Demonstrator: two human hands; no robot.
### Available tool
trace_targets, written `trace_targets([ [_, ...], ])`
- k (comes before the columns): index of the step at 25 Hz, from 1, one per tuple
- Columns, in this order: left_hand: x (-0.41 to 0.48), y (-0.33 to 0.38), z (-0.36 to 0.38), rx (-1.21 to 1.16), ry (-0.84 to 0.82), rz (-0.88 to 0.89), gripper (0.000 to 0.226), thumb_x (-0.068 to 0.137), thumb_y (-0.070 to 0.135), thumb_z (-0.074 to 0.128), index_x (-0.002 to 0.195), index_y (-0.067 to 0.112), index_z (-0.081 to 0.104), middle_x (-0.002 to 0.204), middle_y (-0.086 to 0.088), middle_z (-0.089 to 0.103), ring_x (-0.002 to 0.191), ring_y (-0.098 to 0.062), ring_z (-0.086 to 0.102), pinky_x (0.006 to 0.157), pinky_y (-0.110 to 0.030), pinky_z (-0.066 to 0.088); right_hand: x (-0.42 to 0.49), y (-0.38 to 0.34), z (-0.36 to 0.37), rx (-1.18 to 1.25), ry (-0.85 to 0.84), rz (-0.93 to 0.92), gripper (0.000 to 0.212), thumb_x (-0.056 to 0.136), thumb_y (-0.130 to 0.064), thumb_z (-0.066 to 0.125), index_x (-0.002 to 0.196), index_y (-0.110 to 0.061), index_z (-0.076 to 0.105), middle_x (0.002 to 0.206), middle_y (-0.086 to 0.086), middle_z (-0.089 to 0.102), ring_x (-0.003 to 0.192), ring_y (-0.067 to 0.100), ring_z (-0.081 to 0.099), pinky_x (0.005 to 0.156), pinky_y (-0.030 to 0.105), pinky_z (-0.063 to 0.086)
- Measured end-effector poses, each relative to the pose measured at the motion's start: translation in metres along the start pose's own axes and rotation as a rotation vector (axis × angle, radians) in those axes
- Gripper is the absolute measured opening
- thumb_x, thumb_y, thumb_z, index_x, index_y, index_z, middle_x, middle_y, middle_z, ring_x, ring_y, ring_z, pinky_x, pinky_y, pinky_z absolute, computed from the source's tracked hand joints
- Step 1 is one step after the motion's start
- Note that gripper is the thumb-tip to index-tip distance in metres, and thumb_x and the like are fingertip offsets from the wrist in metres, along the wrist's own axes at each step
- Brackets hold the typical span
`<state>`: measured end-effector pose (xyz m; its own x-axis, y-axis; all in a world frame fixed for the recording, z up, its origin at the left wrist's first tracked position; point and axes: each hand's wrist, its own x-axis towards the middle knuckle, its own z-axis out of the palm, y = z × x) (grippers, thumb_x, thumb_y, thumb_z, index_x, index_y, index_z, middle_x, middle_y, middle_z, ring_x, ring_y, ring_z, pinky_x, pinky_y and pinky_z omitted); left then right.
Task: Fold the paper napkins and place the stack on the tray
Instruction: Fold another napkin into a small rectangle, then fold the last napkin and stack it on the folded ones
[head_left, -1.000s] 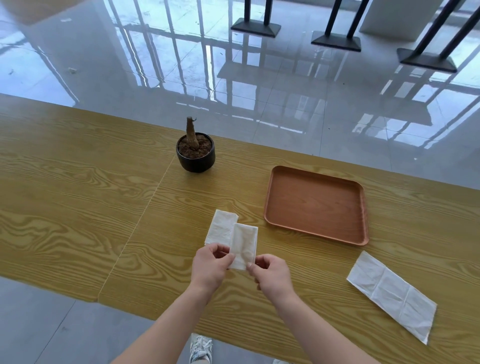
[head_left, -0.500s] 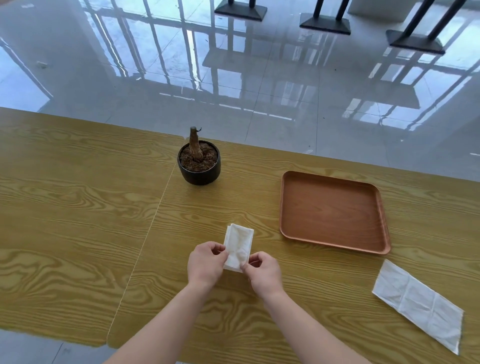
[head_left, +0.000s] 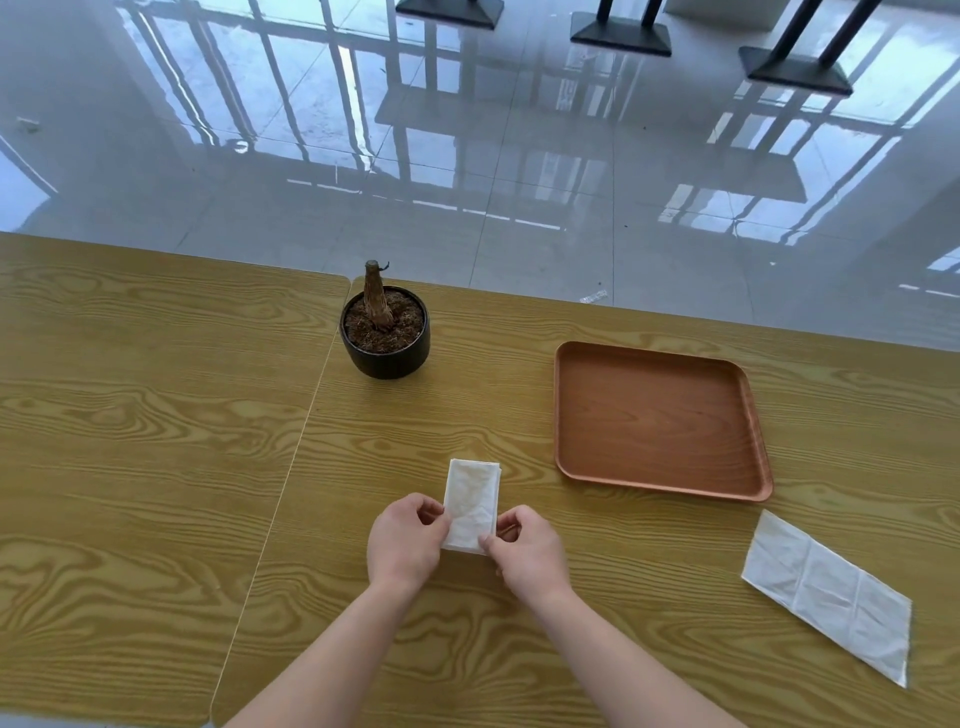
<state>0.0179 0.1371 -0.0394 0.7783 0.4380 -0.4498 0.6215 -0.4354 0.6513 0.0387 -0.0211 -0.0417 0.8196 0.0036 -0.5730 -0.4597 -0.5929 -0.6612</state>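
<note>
2 hands pinch 1 folded napkin (head_left: 472, 506) over the table (head_left: 156, 415).
Left hand (head_left: 405, 540) and right hand (head_left: 530, 553) grip its near corners; tray (head_left: 662, 491) lies apart.

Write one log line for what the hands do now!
left hand and right hand: pinch folded napkin | tray: holds nothing | second napkin: lies flat

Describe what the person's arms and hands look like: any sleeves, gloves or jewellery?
Both forearms are bare; no sleeve is in view. The left hand and right hand wear no gloves, and no ring, watch or bracelet shows.
</note>
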Motion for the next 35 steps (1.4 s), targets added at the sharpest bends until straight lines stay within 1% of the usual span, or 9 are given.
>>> trace_targets([
  [5,-0.001,-0.002,-0.001,0.011,0.004,0.037,0.010,0.082,0.031,0.074,0.090,0.028,0.069,0.079,0.015,0.068,0.076,-0.001,0.063,0.068,-0.026,0.051,-0.002,0.001,-0.001,-0.175,0.055,-0.066,0.024,0.086,-0.044,0.066,0.077,-0.023,0.060,0.075,-0.006,0.070,0.072,0.017,0.065,0.066,0.036,0.052],
  [9,0.000,-0.001,-0.003,0.014,-0.001,0.032,0.014,0.082,0.030,0.075,0.094,0.026,0.070,0.080,0.014,0.067,0.076,-0.002,0.063,0.066,-0.024,0.049,-0.006,0.000,-0.003,-0.325,0.071,-0.123,0.026,0.090,-0.045,0.060,0.074,-0.024,0.061,0.079,-0.006,0.070,0.076,0.017,0.062,0.063,0.031,0.039],
  [13,-0.007,0.000,-0.006,0.038,0.033,0.085,0.015,0.083,0.029,0.074,0.097,0.026,0.069,0.083,0.012,0.065,0.076,-0.004,0.061,0.065,-0.025,0.048,-0.010,0.004,-0.017,-0.183,0.047,-0.107,0.025,0.090,-0.036,0.062,0.074,-0.017,0.066,0.072,-0.003,0.070,0.072,0.017,0.063,0.065,0.036,0.047],
  [18,-0.038,0.007,0.006,0.105,0.094,0.276,0.013,0.087,0.022,0.069,0.099,0.026,0.068,0.088,0.012,0.059,0.075,-0.003,0.058,0.064,-0.027,0.050,-0.023,0.038,-0.065,-0.011,0.100,-0.072,0.024,0.090,-0.029,0.065,0.069,-0.018,0.066,0.064,0.001,0.072,0.059,0.020,0.066,0.068,0.043,0.057],
  [24,-0.079,0.043,0.073,0.171,-0.043,0.444,0.013,0.083,0.015,0.073,0.095,0.020,0.072,0.085,0.010,0.061,0.076,-0.007,0.058,0.067,-0.029,0.051,-0.047,0.117,-0.146,0.059,0.265,0.013,0.023,0.090,-0.028,0.067,0.069,-0.019,0.067,0.062,-0.002,0.072,0.057,0.017,0.067,0.065,0.042,0.057],
  [27,-0.103,0.072,0.120,0.185,-0.104,0.508,0.012,0.083,0.016,0.072,0.095,0.022,0.071,0.085,0.012,0.059,0.080,-0.007,0.059,0.070,-0.027,0.050,-0.058,0.160,-0.196,0.011,0.354,0.020,0.021,0.091,-0.028,0.066,0.071,-0.023,0.066,0.068,-0.005,0.070,0.067,0.014,0.065,0.068,0.040,0.055],
  [29,-0.118,0.092,0.153,0.210,-0.142,0.570,0.011,0.084,0.019,0.071,0.094,0.024,0.070,0.087,0.013,0.059,0.086,-0.009,0.058,0.072,-0.025,0.048,-0.065,0.187,-0.228,-0.084,0.438,-0.038,0.015,0.091,-0.021,0.067,0.077,-0.025,0.067,0.077,-0.008,0.068,0.076,0.016,0.063,0.069,0.037,0.052],
  [32,-0.132,0.123,0.199,0.339,-0.181,0.769,0.017,0.086,0.023,0.066,0.103,0.021,0.069,0.102,0.007,0.063,0.101,-0.016,0.057,0.081,-0.029,0.049,-0.071,0.221,-0.263,-0.295,0.579,-0.148,0.011,0.086,-0.006,0.071,0.093,-0.015,0.072,0.093,0.000,0.070,0.091,0.023,0.060,0.078,0.036,0.051],
  [35,-0.141,0.151,0.246,0.529,-0.261,1.036,0.037,0.089,0.017,0.055,0.125,0.019,0.061,0.142,-0.004,0.053,0.137,-0.027,0.043,0.107,-0.040,0.041,-0.069,0.250,-0.291,-0.492,0.606,-0.233,0.025,0.083,0.000,0.071,0.106,-0.011,0.072,0.110,0.005,0.070,0.102,0.031,0.060,0.087,0.045,0.054],
])
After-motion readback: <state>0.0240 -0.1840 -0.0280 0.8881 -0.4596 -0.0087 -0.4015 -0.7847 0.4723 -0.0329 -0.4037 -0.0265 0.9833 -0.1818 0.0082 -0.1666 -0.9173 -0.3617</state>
